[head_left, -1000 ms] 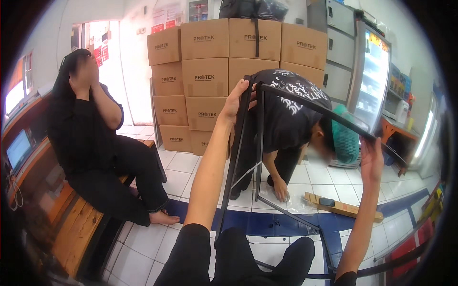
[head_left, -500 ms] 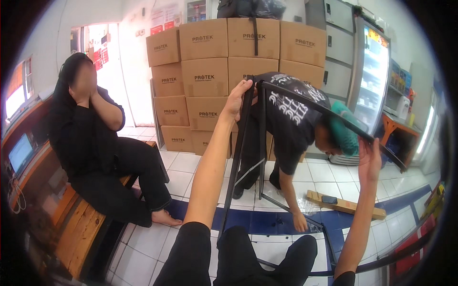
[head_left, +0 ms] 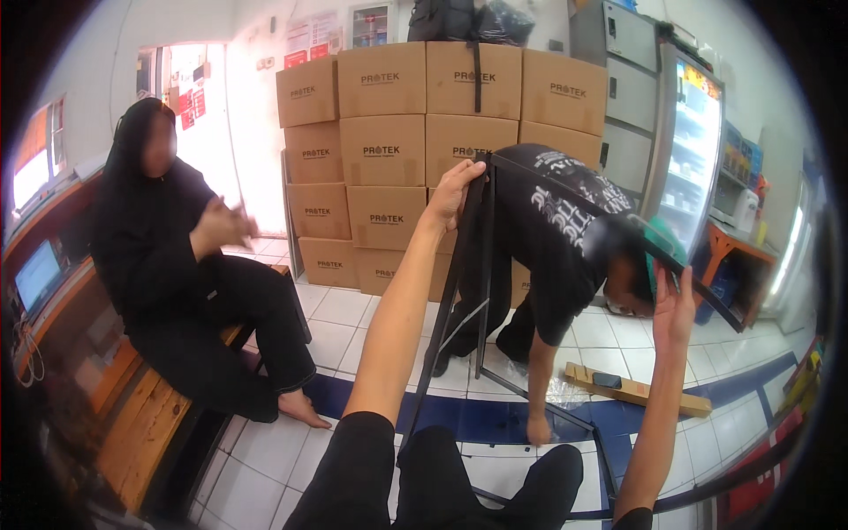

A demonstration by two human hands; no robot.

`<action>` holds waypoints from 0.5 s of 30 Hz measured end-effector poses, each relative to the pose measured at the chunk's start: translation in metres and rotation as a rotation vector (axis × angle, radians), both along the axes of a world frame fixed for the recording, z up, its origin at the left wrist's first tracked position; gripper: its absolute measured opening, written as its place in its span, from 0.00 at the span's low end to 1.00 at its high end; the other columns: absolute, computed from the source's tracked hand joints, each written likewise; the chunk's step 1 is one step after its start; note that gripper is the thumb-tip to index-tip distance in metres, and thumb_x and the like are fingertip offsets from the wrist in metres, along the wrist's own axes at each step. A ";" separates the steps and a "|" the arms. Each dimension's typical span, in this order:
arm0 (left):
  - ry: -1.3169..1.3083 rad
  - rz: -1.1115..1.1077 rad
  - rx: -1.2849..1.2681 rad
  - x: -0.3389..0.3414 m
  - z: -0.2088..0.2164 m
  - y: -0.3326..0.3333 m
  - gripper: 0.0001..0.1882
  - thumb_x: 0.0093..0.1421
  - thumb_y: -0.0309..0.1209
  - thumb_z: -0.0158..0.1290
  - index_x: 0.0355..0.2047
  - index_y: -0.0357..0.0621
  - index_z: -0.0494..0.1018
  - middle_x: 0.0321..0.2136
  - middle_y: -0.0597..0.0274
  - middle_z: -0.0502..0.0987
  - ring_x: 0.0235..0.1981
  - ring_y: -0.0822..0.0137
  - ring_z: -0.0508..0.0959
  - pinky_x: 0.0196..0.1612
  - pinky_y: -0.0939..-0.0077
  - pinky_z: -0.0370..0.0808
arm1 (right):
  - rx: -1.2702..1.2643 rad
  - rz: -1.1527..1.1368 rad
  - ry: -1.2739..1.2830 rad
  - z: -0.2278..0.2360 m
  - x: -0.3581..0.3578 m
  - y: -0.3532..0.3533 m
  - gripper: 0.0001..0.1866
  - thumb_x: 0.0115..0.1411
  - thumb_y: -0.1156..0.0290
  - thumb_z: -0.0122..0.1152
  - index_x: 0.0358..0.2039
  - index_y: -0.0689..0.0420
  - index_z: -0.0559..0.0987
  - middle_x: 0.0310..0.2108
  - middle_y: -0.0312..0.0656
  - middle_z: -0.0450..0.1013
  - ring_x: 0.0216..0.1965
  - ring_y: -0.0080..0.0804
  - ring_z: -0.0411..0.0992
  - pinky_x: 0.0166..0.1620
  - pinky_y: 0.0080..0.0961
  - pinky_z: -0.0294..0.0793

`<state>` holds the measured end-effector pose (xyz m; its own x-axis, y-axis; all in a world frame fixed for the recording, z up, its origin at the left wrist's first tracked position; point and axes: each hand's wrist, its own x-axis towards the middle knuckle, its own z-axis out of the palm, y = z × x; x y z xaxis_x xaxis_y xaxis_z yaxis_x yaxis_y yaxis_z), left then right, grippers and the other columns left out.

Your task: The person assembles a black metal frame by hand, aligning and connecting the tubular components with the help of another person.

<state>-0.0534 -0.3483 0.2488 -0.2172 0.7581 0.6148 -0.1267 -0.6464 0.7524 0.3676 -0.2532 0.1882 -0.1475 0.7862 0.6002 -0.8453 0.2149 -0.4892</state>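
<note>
grip is two-handed and closed on metal: the left hand wraps the top corner of a black frame, and the right hand holds the frame's top rail toward its far end, thumb and fingertips at the bar, though how far the fingers reach behind it is hidden. the frame is in front of the wearer, its top up between the two hands and its lower bars down around the wearer's knees. just beyond it a co-worker in a dark shirt and green cap bends low, one hand down at the floor by the blue tile strip. near that arm lie some clear plastic and a long cardboard box with a phone on top. to the left, another person sits on a wooden bench, hands together before the chest, near an open laptop. at the back, brown cartons are stacked four high, a black backpack on top, with grey lockers and a lit glass-door fridge to the right.
</note>
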 end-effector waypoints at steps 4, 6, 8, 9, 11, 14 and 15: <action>0.052 0.012 -0.017 -0.006 0.000 0.002 0.10 0.66 0.38 0.54 0.36 0.45 0.73 0.28 0.70 0.75 0.25 0.78 0.74 0.29 0.83 0.76 | -0.057 0.089 -0.010 -0.004 0.008 0.021 0.22 0.70 0.64 0.55 0.56 0.68 0.69 0.55 0.51 0.71 0.58 0.45 0.71 0.61 0.26 0.75; 0.014 -0.020 0.009 -0.001 0.002 0.005 0.09 0.67 0.36 0.53 0.36 0.43 0.74 0.31 0.68 0.77 0.29 0.76 0.78 0.32 0.82 0.78 | -0.015 0.062 -0.036 -0.001 0.011 0.024 0.23 0.70 0.63 0.55 0.56 0.69 0.70 0.55 0.52 0.71 0.58 0.44 0.70 0.61 0.25 0.74; -0.022 -0.013 0.024 0.006 0.003 0.005 0.10 0.66 0.36 0.55 0.33 0.42 0.74 0.28 0.68 0.76 0.27 0.78 0.76 0.29 0.82 0.75 | 0.006 0.043 -0.055 0.004 0.012 0.027 0.24 0.70 0.62 0.55 0.56 0.70 0.70 0.55 0.52 0.71 0.58 0.43 0.70 0.61 0.25 0.74; -0.039 -0.003 0.032 0.007 0.004 0.002 0.11 0.66 0.36 0.56 0.32 0.42 0.74 0.26 0.68 0.75 0.26 0.78 0.75 0.27 0.83 0.74 | 0.003 0.046 -0.061 0.006 0.013 0.032 0.24 0.70 0.62 0.55 0.56 0.69 0.69 0.55 0.52 0.71 0.58 0.42 0.70 0.62 0.26 0.73; -0.054 -0.021 0.040 0.009 0.006 -0.002 0.10 0.66 0.35 0.56 0.32 0.41 0.75 0.26 0.67 0.76 0.27 0.78 0.76 0.28 0.82 0.75 | 0.009 0.029 -0.067 0.009 0.011 0.034 0.24 0.70 0.62 0.55 0.57 0.68 0.69 0.55 0.52 0.71 0.58 0.41 0.71 0.62 0.26 0.73; -0.044 -0.031 0.031 0.009 0.008 -0.004 0.10 0.66 0.34 0.56 0.33 0.40 0.75 0.27 0.67 0.76 0.27 0.78 0.76 0.28 0.81 0.76 | 0.005 -0.009 -0.066 0.016 0.013 0.031 0.24 0.69 0.61 0.56 0.57 0.67 0.70 0.54 0.51 0.72 0.58 0.41 0.71 0.62 0.27 0.73; -0.034 -0.036 0.022 0.012 0.009 -0.005 0.09 0.66 0.34 0.56 0.33 0.40 0.75 0.28 0.67 0.76 0.26 0.77 0.76 0.28 0.81 0.76 | -0.019 -0.005 -0.062 0.017 0.018 0.033 0.24 0.69 0.61 0.56 0.57 0.66 0.70 0.54 0.50 0.72 0.58 0.41 0.71 0.62 0.27 0.73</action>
